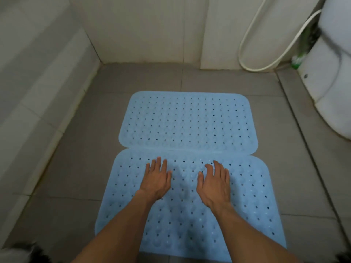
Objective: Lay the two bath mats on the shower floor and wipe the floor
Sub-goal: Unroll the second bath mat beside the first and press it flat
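While two mats (188, 122) adjoin, left hand (156, 180), right hand (214, 184) flat, empty.

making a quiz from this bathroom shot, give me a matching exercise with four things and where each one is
Things:
1. far light blue perforated rubber bath mat
2. near light blue perforated rubber bath mat
3. white looped shower hose
4. white ceramic toilet

Places:
A. right edge of the view
B. under both open hands, left hand and right hand
C. hanging against the back wall
D. flat on the grey tiled floor, nearer the back wall

Pairs: 1-D, 2-B, 3-C, 4-A
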Available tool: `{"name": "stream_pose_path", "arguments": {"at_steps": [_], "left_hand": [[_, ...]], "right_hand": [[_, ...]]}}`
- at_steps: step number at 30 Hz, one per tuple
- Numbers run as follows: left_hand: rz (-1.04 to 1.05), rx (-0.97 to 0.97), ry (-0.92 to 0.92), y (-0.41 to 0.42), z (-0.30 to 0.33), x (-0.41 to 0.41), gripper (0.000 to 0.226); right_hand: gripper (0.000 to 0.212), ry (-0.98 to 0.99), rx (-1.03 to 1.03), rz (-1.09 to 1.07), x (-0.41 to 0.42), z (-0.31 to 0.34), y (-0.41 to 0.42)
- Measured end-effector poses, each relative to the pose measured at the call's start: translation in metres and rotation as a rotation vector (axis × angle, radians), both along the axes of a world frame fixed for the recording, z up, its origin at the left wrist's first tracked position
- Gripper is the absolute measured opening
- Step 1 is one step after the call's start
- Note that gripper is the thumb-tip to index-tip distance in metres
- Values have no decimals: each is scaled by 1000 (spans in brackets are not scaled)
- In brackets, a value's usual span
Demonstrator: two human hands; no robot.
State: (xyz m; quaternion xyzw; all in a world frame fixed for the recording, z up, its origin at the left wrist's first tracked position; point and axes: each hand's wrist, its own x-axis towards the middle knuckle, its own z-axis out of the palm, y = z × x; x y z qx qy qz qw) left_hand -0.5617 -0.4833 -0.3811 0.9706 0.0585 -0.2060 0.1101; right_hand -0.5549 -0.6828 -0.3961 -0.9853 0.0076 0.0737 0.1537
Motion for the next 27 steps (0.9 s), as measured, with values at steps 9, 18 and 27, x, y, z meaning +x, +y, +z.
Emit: {"name": "stream_pose_path", "arguments": {"at_steps": [9, 18, 27], "left_hand": [[-45, 44, -51, -7, 271, 13, 64], [-31, 16, -47, -35, 497, 16, 57], [50, 59, -141, -45, 648, 20, 56]], "right_hand": [[70, 21, 26, -7, 19, 272, -24], [53, 11, 25, 8, 39, 500, -59], [43, -63, 46, 76, 70, 654, -80]]}}
